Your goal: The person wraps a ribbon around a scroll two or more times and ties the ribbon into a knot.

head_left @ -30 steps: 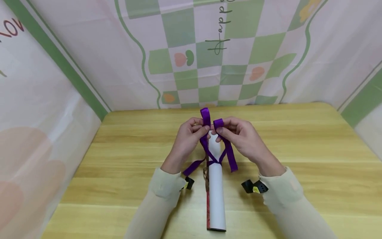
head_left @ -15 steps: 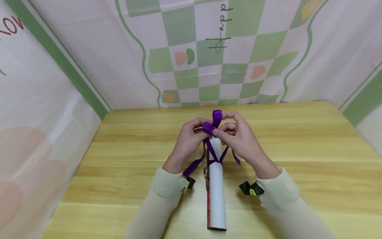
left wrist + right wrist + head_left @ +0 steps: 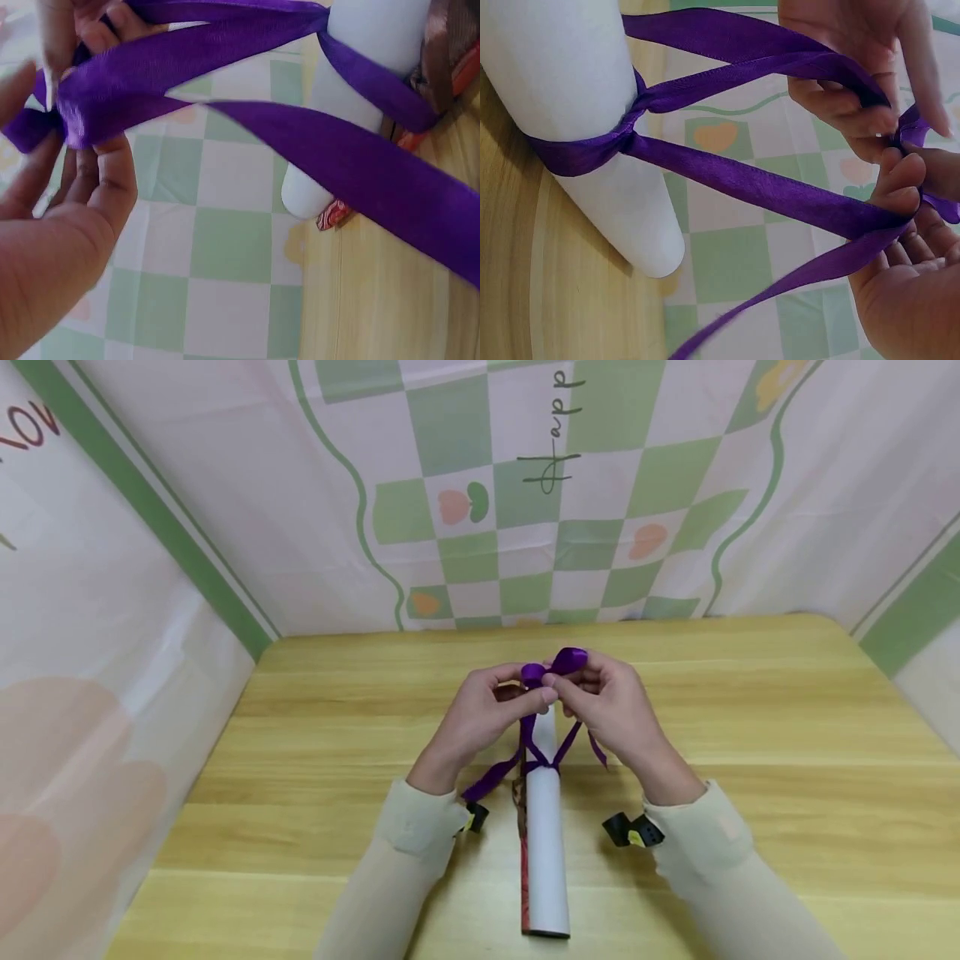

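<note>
A white roll (image 3: pixel 546 860), with a red and brown patterned strip along its left side, lies lengthwise on the table. Purple ribbon (image 3: pixel 742 187) is wrapped and crossed around it, with two lengths rising from the crossing. My left hand (image 3: pixel 476 714) holds one ribbon loop, thumb and fingers around its base. Close against it, my right hand (image 3: pixel 618 714) pinches the other loop (image 3: pixel 570 659). The loops meet between the fingertips, where the fingers partly hide the crossing. One loose ribbon tail (image 3: pixel 360 172) hangs on the left and another (image 3: pixel 780 285) on the right.
The wooden table (image 3: pixel 300 760) reaches back to a curtain (image 3: pixel 450 435) with green and white checks. Another pale curtain (image 3: pixel 97 693) hangs along the left side. Small black devices (image 3: pixel 633 831) sit at both sleeve cuffs.
The two loops, held upright and apart a second ago, have been brought together and crossed. One loop now points to the right above my right hand. The roll stays in place.
</note>
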The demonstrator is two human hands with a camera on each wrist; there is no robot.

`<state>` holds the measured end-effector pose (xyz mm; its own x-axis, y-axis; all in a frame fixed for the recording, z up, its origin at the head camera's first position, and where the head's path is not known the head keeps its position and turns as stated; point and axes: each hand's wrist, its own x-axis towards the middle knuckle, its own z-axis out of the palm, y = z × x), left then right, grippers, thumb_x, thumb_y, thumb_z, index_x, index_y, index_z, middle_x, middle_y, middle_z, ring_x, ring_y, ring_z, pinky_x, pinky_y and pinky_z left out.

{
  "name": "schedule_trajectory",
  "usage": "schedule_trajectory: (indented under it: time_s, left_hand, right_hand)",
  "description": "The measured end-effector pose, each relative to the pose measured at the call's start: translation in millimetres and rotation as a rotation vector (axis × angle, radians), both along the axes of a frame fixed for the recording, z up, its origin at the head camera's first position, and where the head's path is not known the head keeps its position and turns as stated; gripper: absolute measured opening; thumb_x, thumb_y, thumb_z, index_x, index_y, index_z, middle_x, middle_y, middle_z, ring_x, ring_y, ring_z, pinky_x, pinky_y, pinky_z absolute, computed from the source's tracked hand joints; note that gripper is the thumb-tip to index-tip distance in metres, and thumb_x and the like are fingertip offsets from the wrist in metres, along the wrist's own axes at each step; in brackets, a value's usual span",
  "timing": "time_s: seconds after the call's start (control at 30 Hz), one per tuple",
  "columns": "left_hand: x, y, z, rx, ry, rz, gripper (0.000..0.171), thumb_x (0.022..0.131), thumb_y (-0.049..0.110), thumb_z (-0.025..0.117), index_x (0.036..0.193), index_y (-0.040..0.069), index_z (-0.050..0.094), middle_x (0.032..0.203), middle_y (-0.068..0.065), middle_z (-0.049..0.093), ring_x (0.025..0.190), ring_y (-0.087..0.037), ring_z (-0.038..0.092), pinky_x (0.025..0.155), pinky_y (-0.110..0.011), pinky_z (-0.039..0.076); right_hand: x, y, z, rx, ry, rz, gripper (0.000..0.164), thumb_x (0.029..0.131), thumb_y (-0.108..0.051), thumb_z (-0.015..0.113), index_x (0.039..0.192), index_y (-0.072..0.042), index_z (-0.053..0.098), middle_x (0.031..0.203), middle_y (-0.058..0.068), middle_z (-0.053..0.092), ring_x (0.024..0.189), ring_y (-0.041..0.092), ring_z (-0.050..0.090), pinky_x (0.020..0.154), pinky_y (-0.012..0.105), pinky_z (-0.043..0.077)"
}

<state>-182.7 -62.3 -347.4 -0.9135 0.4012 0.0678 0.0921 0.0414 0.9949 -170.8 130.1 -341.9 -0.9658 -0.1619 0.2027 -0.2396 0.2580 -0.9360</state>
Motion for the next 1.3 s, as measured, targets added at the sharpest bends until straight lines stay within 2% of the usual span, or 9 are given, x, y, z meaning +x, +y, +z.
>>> schedule_trajectory:
  time_s: [0.17, 0.43, 0.67, 0.8, 0.9, 0.97, 1.1, 1.2, 1.3]
  left_hand:
    - [-0.9, 2.8, 0.7, 0.036, -0.044, 0.071, 0.03, 0.107, 0.026, 0.064, 0.125, 0.004, 0.072, 0.11, -0.013, 0.077, 0.085, -0.012, 0.075, 0.083, -0.026, 0.058]
    - [-3.5, 3.5, -2.0, 0.075, -0.095, 0.171, 0.028, 0.111, 0.014, 0.055, 0.132, 0.002, 0.068, 0.102, -0.014, 0.076, 0.074, -0.01, 0.073, 0.079, -0.029, 0.062]
    - [-4.8, 6.9, -3.6, 0.031, -0.108, 0.225, 0.025, 0.107, 0.013, 0.062, 0.129, 0.003, 0.068, 0.109, -0.01, 0.069, 0.076, -0.018, 0.072, 0.074, -0.028, 0.063]
    - [-4.4, 8.5, -5.2, -0.024, -0.082, 0.198, 0.029, 0.103, 0.008, 0.067, 0.131, 0.0, 0.067, 0.115, -0.012, 0.067, 0.089, -0.036, 0.074, 0.07, -0.024, 0.061]
    - [-3.7, 8.5, -5.7, -0.023, -0.069, 0.164, 0.03, 0.102, 0.006, 0.068, 0.131, -0.003, 0.065, 0.116, -0.013, 0.067, 0.099, -0.046, 0.072, 0.068, -0.023, 0.059]
    - [-3.5, 7.6, -6.0, -0.026, -0.062, 0.145, 0.029, 0.102, 0.006, 0.067, 0.129, -0.002, 0.066, 0.116, -0.016, 0.07, 0.101, -0.048, 0.071, 0.068, -0.022, 0.057]
    - [-2.9, 4.5, -5.9, -0.068, -0.033, 0.11, 0.024, 0.106, 0.014, 0.064, 0.128, 0.006, 0.068, 0.112, -0.017, 0.078, 0.093, -0.029, 0.073, 0.075, -0.023, 0.054]
    - [-2.8, 2.4, -5.6, -0.076, -0.006, 0.059, 0.025, 0.106, 0.021, 0.065, 0.128, 0.01, 0.066, 0.107, -0.014, 0.08, 0.091, -0.012, 0.069, 0.079, -0.025, 0.05]
    - [-3.4, 0.7, -6.0, -0.028, 0.003, -0.014, 0.026, 0.104, 0.016, 0.068, 0.127, 0.007, 0.062, 0.105, -0.016, 0.079, 0.092, -0.017, 0.068, 0.079, -0.025, 0.049]
  right_hand:
    - [-0.6, -0.5, -3.2, -0.007, 0.037, -0.02, 0.018, 0.102, -0.014, 0.07, 0.112, 0.0, 0.07, 0.081, -0.01, 0.072, 0.066, 0.019, 0.065, 0.062, 0.025, 0.056]
    - [0.3, -2.5, -2.2, -0.002, 0.028, 0.001, 0.017, 0.104, -0.015, 0.068, 0.106, 0.002, 0.068, 0.076, -0.006, 0.067, 0.066, 0.014, 0.062, 0.06, 0.028, 0.052]
    - [0.2, -3.3, 0.0, 0.028, 0.029, -0.004, 0.017, 0.105, -0.014, 0.066, 0.105, 0.004, 0.067, 0.077, 0.004, 0.067, 0.068, 0.014, 0.062, 0.061, 0.027, 0.051]
    - [-0.7, -2.1, 0.6, 0.024, 0.028, -0.009, 0.016, 0.104, -0.011, 0.065, 0.104, 0.005, 0.067, 0.076, -0.003, 0.065, 0.069, 0.016, 0.062, 0.063, 0.027, 0.052]
    - [-0.8, -1.3, 0.6, 0.022, 0.018, -0.011, 0.016, 0.104, -0.01, 0.065, 0.105, 0.005, 0.067, 0.075, -0.008, 0.064, 0.069, 0.014, 0.061, 0.064, 0.026, 0.051]
    - [-1.0, -1.1, 0.4, 0.025, 0.011, -0.014, 0.016, 0.104, -0.011, 0.065, 0.105, 0.005, 0.068, 0.075, -0.009, 0.064, 0.07, 0.015, 0.061, 0.064, 0.026, 0.05]
    - [-2.7, 1.0, 0.3, 0.042, -0.003, -0.028, 0.018, 0.105, -0.013, 0.065, 0.106, 0.005, 0.068, 0.079, -0.006, 0.066, 0.071, 0.016, 0.062, 0.066, 0.025, 0.053]
    - [-3.7, 3.5, 0.4, 0.053, -0.022, -0.037, 0.02, 0.105, -0.016, 0.065, 0.11, 0.004, 0.068, 0.083, -0.004, 0.068, 0.074, 0.016, 0.064, 0.067, 0.025, 0.054]
    - [-4.0, 4.9, 0.3, 0.058, -0.038, -0.042, 0.022, 0.106, -0.017, 0.065, 0.112, 0.004, 0.068, 0.085, -0.004, 0.069, 0.076, 0.017, 0.065, 0.067, 0.025, 0.055]
